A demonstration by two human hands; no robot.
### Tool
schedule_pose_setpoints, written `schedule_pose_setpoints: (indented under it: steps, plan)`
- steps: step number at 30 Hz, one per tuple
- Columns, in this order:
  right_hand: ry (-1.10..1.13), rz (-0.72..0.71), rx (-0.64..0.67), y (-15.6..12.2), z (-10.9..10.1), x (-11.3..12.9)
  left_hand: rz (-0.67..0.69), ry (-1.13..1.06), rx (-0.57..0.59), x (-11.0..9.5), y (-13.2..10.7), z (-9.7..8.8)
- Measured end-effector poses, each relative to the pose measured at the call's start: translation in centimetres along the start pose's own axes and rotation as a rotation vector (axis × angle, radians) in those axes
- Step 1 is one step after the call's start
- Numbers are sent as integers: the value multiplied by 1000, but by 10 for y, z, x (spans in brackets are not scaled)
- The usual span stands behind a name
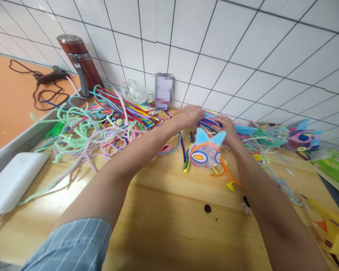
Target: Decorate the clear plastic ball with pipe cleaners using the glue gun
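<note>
Near the tiled wall, a bundle of pink, purple and blue pipe cleaners (209, 119) lies between my hands. My left hand (191, 115) has its fingers curled onto the bundle's left part, the fingertips partly hidden. From the other side my right hand (226, 128) closes its fingers on the same bundle. Just in front stands a clear plastic ball figure (205, 161) with blue pipe-cleaner ears, coiled eyes and an orange tail; neither hand appears to hold it. A green and yellow pipe-cleaner piece (187, 160) lies at its left.
At left are tangled pipe cleaners (84, 128), a white power bank (15, 184) and a red thermos (80, 62). A phone (164, 91) leans on the wall. Rightward are another decorated ball (302, 137), a green packet (333, 165) and a yellow glue gun (329, 222).
</note>
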State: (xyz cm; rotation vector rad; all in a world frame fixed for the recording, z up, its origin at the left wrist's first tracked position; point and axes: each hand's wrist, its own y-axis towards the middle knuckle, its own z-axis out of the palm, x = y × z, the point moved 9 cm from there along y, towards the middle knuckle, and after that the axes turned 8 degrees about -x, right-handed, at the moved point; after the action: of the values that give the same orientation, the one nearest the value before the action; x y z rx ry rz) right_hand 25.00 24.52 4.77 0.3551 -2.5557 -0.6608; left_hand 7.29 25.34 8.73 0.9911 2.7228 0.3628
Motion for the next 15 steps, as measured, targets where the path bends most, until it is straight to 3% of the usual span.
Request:
schedule_pose_setpoints:
  steps: [10,15]
  plan:
    - [-49,-15,35,4,5,-12,37,13,5,0,-13,-5]
    - [-75,-12,23,6,7,-23,55,54,-123,11,-22,-13]
